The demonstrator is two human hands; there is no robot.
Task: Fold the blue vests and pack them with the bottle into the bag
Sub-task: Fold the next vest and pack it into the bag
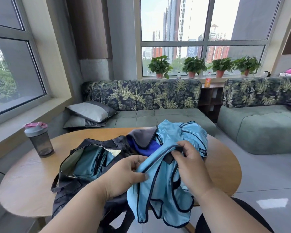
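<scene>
This looks like a lounge or break area high up in a city building, not a workshop or kitchen. Large aluminium-framed windows (203, 37) look out on tall towers and red-brick blocks. 4 potted green plants (160, 66) stand in a row on the sill. Below them runs a low green sofa (158, 115) with a leaf-print backrest, 2 grey cushions (91, 111) stacked at its end, and a matching seat (259, 128) beside it. A rounded wooden bench (29, 180) stands in front, on a pale, glossy tiled floor (267, 187).
</scene>
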